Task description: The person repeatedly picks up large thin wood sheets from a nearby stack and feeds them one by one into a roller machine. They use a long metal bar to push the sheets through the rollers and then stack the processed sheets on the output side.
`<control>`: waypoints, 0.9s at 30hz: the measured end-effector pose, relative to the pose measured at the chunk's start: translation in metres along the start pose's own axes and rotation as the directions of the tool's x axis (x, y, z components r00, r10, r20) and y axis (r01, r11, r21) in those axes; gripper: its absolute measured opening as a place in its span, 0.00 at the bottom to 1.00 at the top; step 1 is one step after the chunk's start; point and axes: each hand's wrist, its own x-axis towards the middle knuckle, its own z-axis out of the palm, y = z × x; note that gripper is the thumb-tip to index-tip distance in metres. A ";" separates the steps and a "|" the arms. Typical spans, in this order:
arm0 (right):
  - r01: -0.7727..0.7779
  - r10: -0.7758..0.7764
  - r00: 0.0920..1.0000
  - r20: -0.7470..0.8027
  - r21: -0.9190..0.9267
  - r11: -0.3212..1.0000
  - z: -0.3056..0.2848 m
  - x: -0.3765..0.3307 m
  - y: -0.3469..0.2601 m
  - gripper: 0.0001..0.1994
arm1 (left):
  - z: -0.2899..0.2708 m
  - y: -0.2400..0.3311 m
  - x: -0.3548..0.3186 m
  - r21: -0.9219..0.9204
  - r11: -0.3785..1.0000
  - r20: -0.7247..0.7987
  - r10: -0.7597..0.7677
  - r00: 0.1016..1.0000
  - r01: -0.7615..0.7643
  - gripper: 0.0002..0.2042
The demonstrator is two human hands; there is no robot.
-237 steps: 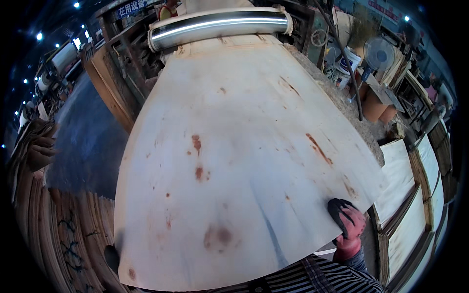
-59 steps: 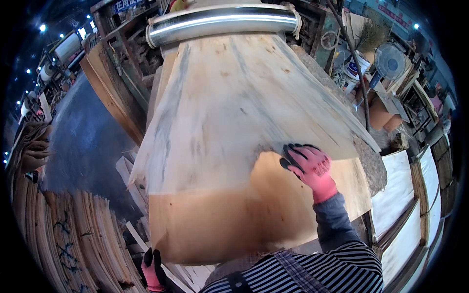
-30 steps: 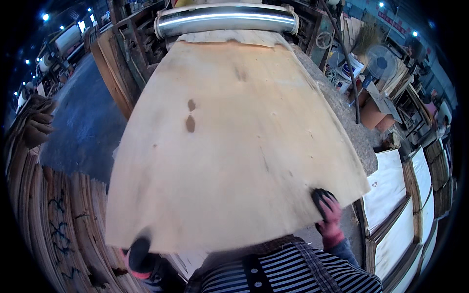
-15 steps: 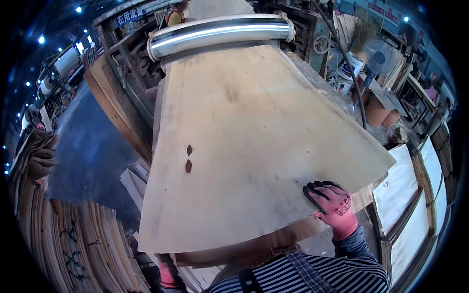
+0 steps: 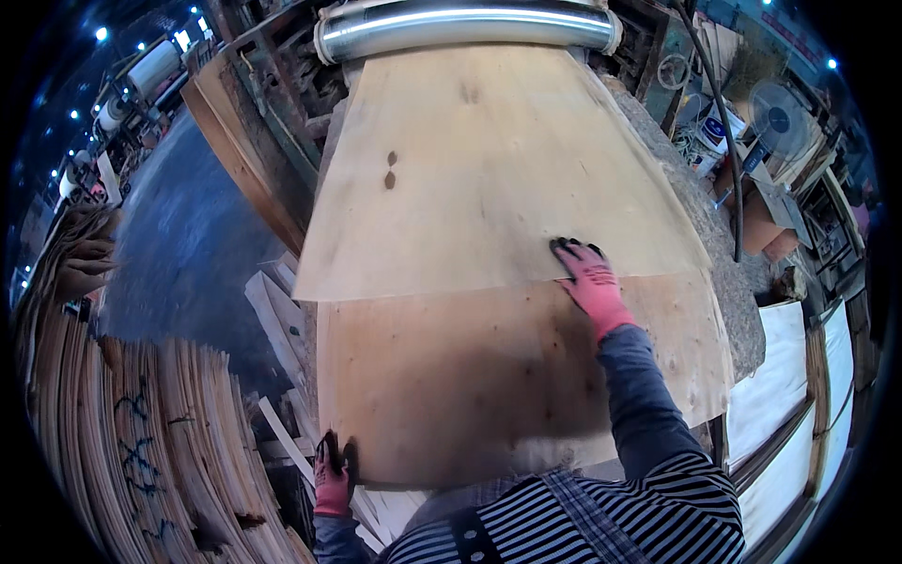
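A pale wood veneer sheet (image 5: 451, 188) with two dark oval knot marks lies under the metal roller. My right hand (image 5: 594, 282), in a pink glove with black fingertips, rests flat on it near its close edge, fingers stretched out. Below that edge shows a browner veneer sheet (image 5: 451, 367), partly overlapped by the pale one and dotted with small knots. At the brown sheet's near left corner is my left hand (image 5: 334, 477), also gloved, with thumb and fingers apart; whether it touches the sheet I cannot tell.
The shiny roller (image 5: 470, 26) spans the far end of the machine. Stacked veneer (image 5: 150, 442) stands at the lower left, with wood strips (image 5: 277, 329) beside it. To the right are a fan (image 5: 780, 117), a bucket (image 5: 719, 132) and white-faced stacks (image 5: 770, 376).
The pale sheet has moved away from me toward the roller, uncovering the browner sheet. My right hand has moved forward with it. More of my left hand shows at the corner.
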 end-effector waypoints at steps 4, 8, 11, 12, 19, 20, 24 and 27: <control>0.128 -0.140 0.986 0.090 0.131 0.983 0.001 -0.023 -0.040 0.28 | 0.007 -0.024 -0.008 -0.077 0.997 -0.009 0.023 1.000 -0.024 0.32; 0.212 -0.279 0.925 0.260 0.258 0.943 -0.035 -0.094 -0.071 0.35 | -0.007 -0.005 -0.014 -0.216 0.976 -0.031 -0.043 0.999 0.035 0.29; 0.099 -0.192 0.890 0.414 0.236 0.967 -0.047 -0.172 -0.064 0.38 | -0.030 0.046 -0.016 -0.137 0.984 -0.133 0.098 0.986 -0.116 0.27; 0.094 -0.195 0.881 0.432 0.246 0.965 -0.053 -0.188 -0.067 0.40 | -0.039 0.062 -0.018 -0.105 0.983 -0.139 0.138 0.981 -0.153 0.27; 0.081 -0.107 0.989 0.100 0.236 0.968 -0.071 -0.264 -0.053 0.42 | -0.134 0.178 -0.011 -0.882 0.431 -0.193 0.035 0.980 -0.189 0.18; 0.044 -0.064 0.995 0.072 0.257 0.965 -0.088 -0.256 -0.051 0.37 | -0.137 0.171 -0.011 -0.691 0.581 -0.395 0.194 0.898 -0.430 0.18; 0.006 0.026 0.987 -0.161 0.192 0.981 -0.171 -0.242 -0.070 0.34 | -0.151 0.188 -0.040 -0.801 0.432 -0.491 -0.081 0.867 -0.413 0.25; 0.142 -0.130 0.983 -0.127 0.093 0.985 -0.205 -0.242 -0.084 0.32 | -0.155 0.150 -0.079 -0.835 0.431 -0.441 -0.152 0.885 -0.343 0.26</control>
